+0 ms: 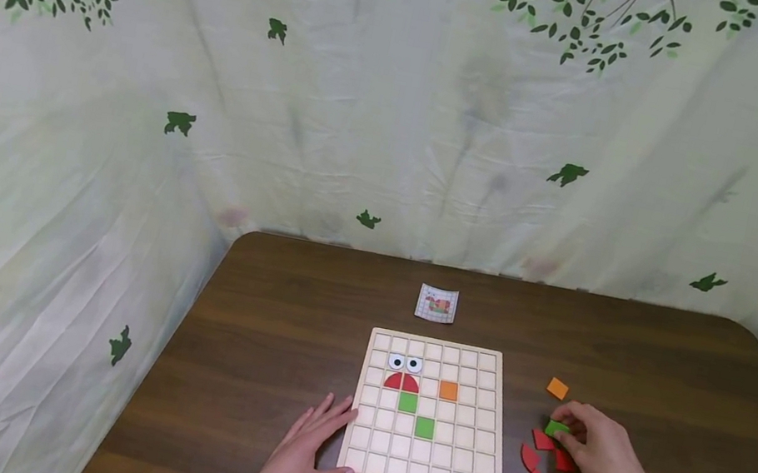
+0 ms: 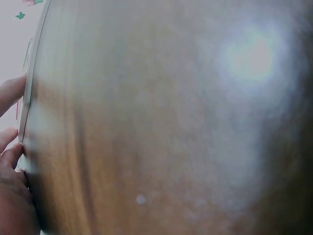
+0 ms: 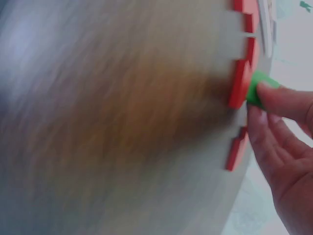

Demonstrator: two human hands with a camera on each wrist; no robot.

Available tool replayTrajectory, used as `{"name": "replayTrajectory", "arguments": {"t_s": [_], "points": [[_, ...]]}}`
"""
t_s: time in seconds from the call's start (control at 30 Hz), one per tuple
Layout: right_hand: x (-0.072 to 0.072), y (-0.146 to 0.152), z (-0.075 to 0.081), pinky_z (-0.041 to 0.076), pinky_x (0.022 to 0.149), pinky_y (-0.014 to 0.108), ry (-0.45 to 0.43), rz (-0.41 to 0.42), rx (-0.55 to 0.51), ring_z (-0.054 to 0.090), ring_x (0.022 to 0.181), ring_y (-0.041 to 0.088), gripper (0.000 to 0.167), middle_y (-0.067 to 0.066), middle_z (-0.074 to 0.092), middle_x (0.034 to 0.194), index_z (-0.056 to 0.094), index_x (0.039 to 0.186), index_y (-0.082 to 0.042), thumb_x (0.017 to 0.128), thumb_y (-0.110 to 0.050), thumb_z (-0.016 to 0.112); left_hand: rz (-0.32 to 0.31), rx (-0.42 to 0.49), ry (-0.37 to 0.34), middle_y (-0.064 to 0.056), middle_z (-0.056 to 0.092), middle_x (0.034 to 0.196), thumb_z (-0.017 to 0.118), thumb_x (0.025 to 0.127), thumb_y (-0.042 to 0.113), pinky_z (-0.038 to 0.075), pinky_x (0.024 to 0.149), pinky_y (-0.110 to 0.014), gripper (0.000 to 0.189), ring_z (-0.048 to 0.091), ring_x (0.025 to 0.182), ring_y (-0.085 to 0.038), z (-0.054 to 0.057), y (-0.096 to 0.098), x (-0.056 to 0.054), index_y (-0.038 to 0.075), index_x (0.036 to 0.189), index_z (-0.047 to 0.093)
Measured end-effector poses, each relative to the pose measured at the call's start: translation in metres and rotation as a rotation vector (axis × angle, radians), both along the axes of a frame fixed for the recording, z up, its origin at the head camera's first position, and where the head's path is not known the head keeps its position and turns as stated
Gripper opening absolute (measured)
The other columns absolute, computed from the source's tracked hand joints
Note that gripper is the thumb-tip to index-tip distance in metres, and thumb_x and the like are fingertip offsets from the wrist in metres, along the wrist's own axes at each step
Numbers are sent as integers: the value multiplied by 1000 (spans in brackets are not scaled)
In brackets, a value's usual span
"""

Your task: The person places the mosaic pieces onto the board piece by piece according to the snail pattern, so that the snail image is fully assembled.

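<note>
A pale wooden grid board [image 1: 381, 442] lies on the dark table. In its cells sit two eye pieces [image 1: 405, 363], two red quarter-round pieces [image 1: 402, 382], two green squares [image 1: 425, 427] and an orange square [image 1: 447, 390]. My left hand [image 1: 308, 452] rests at the board's left edge, thumb at the lower left corner and fingers spread. To the right of the board, my right hand [image 1: 596, 448] pinches a green square [image 3: 259, 89] between thumb and fingers, right over the loose red pieces [image 1: 529, 457].
Beyond the board lies a small picture card [image 1: 437, 304] with a coloured grid pattern. A loose orange square [image 1: 558, 388] is on the table [image 1: 293, 289] above the red pieces. Behind the table hangs a pale leaf-printed cloth [image 1: 399, 122].
</note>
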State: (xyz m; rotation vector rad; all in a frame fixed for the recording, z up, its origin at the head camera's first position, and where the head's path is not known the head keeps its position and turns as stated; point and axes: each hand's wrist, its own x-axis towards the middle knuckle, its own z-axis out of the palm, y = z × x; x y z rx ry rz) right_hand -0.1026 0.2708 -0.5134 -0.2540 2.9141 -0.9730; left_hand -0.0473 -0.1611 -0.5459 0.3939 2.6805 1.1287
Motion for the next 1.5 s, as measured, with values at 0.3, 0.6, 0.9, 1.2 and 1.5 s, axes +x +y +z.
{"name": "replayTrajectory", "arguments": {"t_s": [0.3, 0.6, 0.9, 1.2, 1.5], "points": [[8, -19, 3, 51, 67, 29, 84, -23, -37, 59, 75, 10, 24, -10, 62, 85, 68, 96, -21, 83, -2, 76, 4, -11, -29, 6, 34, 156, 77, 81, 45, 9, 115, -54, 76, 15, 149, -25, 1, 1, -1, 23, 147, 47], [8, -43, -3, 53, 70, 27, 104, -13, -178, 62, 75, 7, 27, -12, 66, 90, 69, 96, -24, 82, -2, 78, 2, -14, -28, 7, 34, 157, 77, 81, 47, 9, 115, -54, 76, 14, 149, -24, -2, 0, -2, 25, 147, 47], [6, -69, -5, 54, 69, 25, 31, 17, -266, 61, 78, 9, 26, -10, 66, 94, 71, 97, -22, 82, -3, 78, -2, -2, -14, 7, 34, 156, 77, 81, 45, 9, 115, -53, 76, 15, 149, -24, -2, 0, -1, 24, 147, 47], [3, -93, -3, 54, 70, 25, -65, 68, -332, 61, 77, 10, 22, -9, 66, 91, 72, 95, -23, 82, -7, 79, -2, 15, 3, 5, 34, 156, 78, 81, 40, 8, 115, -47, 76, 15, 149, -25, 1, 0, 0, 19, 147, 48], [-2, -112, -7, 53, 72, 25, -64, 192, -266, 58, 78, 8, 21, -14, 64, 89, 72, 93, -25, 84, -7, 77, 2, 12, 8, 7, 34, 156, 79, 80, 40, 7, 115, -46, 76, 15, 149, -24, 1, 1, 1, 20, 147, 48]]}}
